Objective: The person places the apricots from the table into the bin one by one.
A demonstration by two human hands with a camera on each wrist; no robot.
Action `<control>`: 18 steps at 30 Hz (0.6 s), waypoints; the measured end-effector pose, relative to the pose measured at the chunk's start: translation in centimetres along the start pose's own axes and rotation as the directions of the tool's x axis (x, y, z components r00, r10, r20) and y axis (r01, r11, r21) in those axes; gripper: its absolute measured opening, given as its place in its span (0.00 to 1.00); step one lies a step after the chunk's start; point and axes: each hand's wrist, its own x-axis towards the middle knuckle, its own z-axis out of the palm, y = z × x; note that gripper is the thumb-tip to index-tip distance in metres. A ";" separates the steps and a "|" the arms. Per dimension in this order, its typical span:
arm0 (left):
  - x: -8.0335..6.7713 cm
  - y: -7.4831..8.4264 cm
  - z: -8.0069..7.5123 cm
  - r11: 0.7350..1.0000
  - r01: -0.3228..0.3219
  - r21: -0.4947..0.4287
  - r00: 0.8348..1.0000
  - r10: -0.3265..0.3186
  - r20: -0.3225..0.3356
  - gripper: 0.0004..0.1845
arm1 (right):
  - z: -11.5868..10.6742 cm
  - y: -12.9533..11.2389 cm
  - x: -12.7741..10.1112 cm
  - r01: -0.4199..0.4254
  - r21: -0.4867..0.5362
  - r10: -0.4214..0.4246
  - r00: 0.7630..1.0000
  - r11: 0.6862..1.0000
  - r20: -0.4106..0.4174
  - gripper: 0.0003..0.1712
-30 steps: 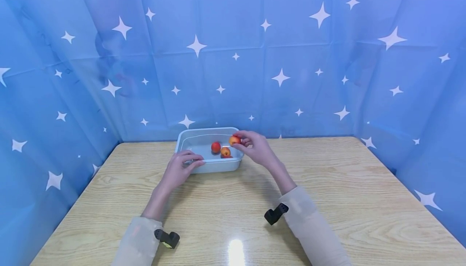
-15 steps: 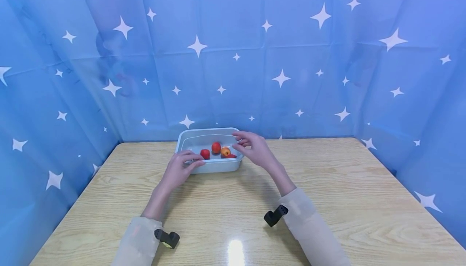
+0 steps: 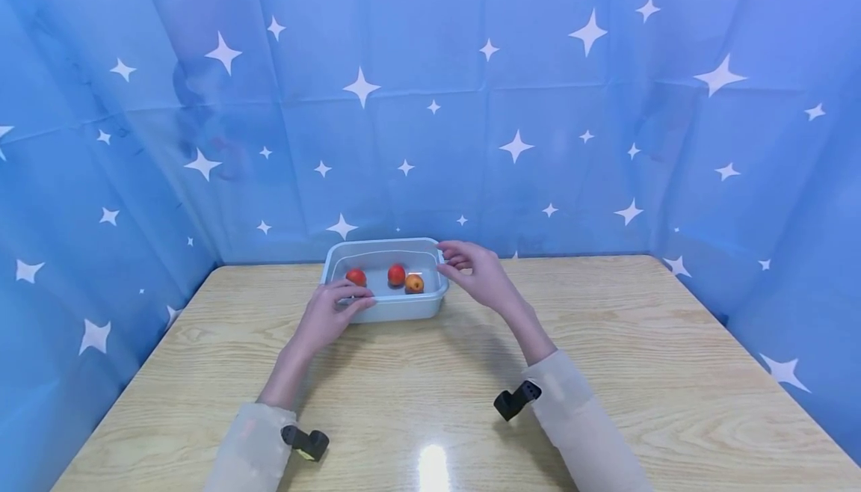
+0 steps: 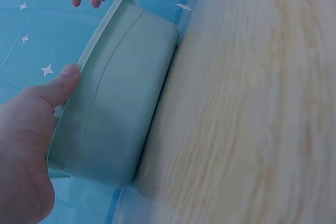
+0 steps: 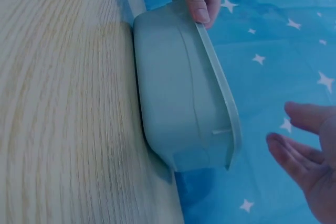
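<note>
At the tub's (image 3: 385, 305) near rim, our left hand (image 3: 327, 315) grips: fingers curl over the edge, and the left wrist view shows the thumb (image 4: 62, 85) pressed against the outer wall. Our right hand (image 3: 479, 277) hangs just beside the tub's right end, above the far right corner, fingers loosely extended, grasping nothing and, as far as we can see, not touching the rim; the right wrist view shows a gap between the fingers (image 5: 299, 150) and the tub's corner.

The tub is a pale blue-grey plastic rectangle standing flat on the table (image 3: 605, 372), near the far edge, close to the backdrop. Inside it lie three fruits. A red one (image 3: 356, 277) sits at the left, near our left fingers. A second red one (image 3: 397, 274) sits near the middle, and an orange one (image 3: 414, 283) lies just to its right, the two very close; we cannot tell if they touch. Reflections on the tub floor suggest water, though we cannot confirm it.

The table is light wood grain with a glare spot near us. A blue backdrop (image 3: 430, 103) with white stars closes in the table on three sides. Both sleeves are pale, each with a small black camera at the wrist.
</note>
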 end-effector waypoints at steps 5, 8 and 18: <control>0.1 0.0 -0.1 1.000 -0.020 0.007 1.000 0.020 0.003 0.07 | -0.1 0.1 0.0 -0.001 0.002 0.001 1.000 1.000 0.003 0.21; 0.2 0.1 -0.2 1.000 -0.020 -0.009 1.000 0.020 0.006 0.06 | -0.2 0.0 -0.1 0.003 -0.004 -0.003 1.000 1.000 0.007 0.21; 0.7 1.4 -0.7 1.000 0.017 0.009 1.000 -0.016 -0.012 0.12 | -0.7 0.0 -0.8 0.018 -0.036 -0.017 0.999 0.999 0.035 0.23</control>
